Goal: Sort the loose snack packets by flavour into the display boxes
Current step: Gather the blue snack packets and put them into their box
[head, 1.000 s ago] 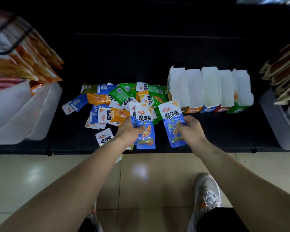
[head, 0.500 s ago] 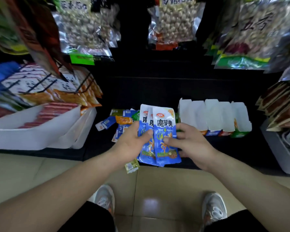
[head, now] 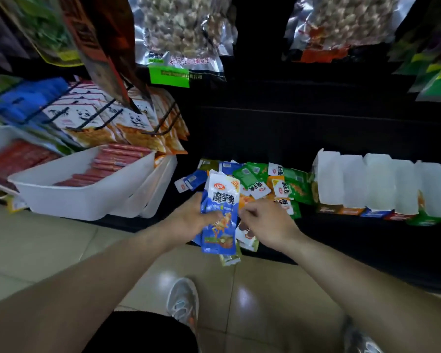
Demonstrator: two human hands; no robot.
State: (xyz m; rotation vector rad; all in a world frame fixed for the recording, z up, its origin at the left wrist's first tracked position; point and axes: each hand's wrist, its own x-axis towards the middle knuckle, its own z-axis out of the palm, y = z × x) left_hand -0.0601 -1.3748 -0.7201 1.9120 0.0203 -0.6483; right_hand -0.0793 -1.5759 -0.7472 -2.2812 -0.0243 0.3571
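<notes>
My left hand [head: 191, 220] grips a stack of blue snack packets [head: 220, 217], held upright in front of the shelf edge. Just right of that stack my right hand [head: 267, 222] is curled over the loose packets, fingers closed; whether it holds one I cannot tell. A heap of loose packets [head: 260, 187] in green, orange, blue and white lies on the dark shelf [head: 341, 240] behind both hands. A row of display boxes [head: 382, 189] with white flaps up stands to the right of the heap, their fronts orange, blue, red and green.
Two white bins [head: 87, 200] with red sausage sticks stand at the left. Snack bags hang on wire pegs [head: 107, 118] above them and large nut bags [head: 178, 34] hang overhead. A packet [head: 229, 259] overhangs the shelf edge. My shoes [head: 183, 299] stand on the tiled floor.
The blue packet from my right hand has joined the stack in my left hand. My right hand let go and moved right over the heap. The view has swung left and up.
</notes>
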